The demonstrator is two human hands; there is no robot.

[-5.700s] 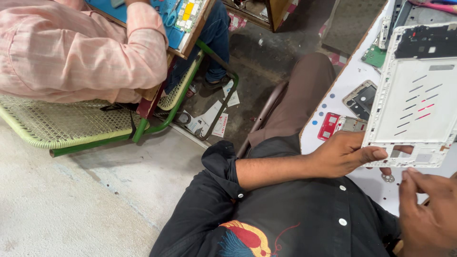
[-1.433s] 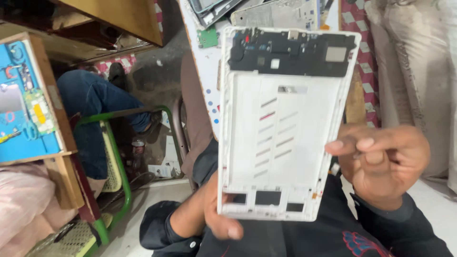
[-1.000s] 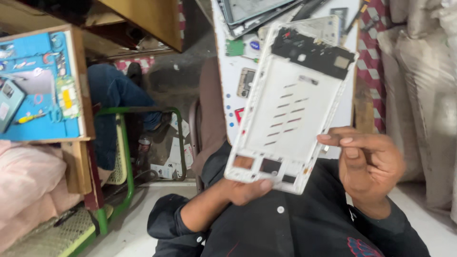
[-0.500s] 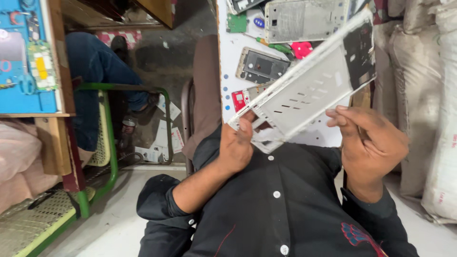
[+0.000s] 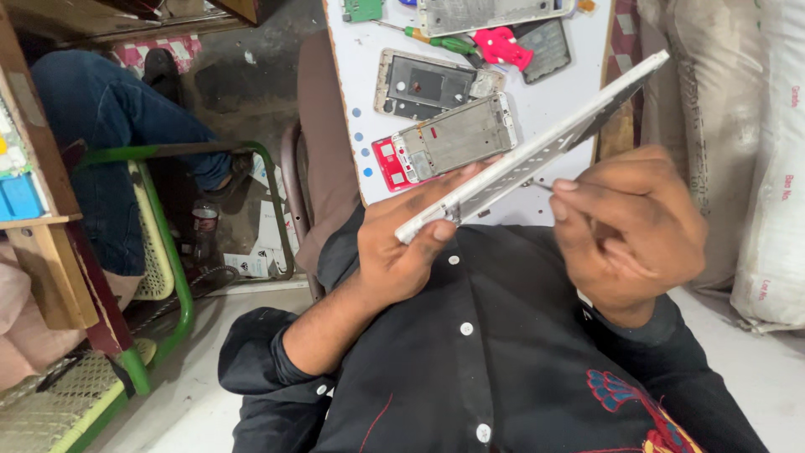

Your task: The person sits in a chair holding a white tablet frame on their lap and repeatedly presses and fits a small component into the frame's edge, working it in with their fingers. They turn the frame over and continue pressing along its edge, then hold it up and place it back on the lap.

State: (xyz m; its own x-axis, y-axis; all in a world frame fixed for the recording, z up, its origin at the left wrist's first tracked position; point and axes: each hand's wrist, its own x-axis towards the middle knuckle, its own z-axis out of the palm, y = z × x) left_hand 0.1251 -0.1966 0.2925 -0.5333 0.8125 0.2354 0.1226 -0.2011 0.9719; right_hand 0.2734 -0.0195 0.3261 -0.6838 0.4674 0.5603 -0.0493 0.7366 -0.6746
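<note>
White tablet frame (image 5: 537, 151) held up over the lap and in front of the white work table (image 5: 579, 96), seen almost edge-on, so it reads as a thin pale bar. Long axis runs on a diagonal: low end at lower left, near the chest of the black shirt (image 5: 503, 352), high end at upper right, toward the sacks (image 5: 755, 126) stacked along the right side. Left hand (image 5: 402, 243) carries it, clamped on the low corner, thumb tip over the near edge, fingers tucked under the back face. All support sits at that bottom end; the rest of the frame cantilevers up and away from the grip. Right hand (image 5: 629, 226) is just beside the mid-length of the frame, below and right of it, fingers curled and pinched together. A thin dark sliver seems to show at the fingertips, too small to identify; cannot tell whether that hand grasps anything, or whether it touches the frame. Right hand is nearer the frame's middle and top; left owns the bottom. On the table beyond: several stripped phone housings (image 5: 453, 138), a red part (image 5: 499, 46), a green-handled screwdriver (image 5: 440, 40). Another person's jeans-clad leg (image 5: 109, 143) by a green chair (image 5: 168, 252) at left.
</note>
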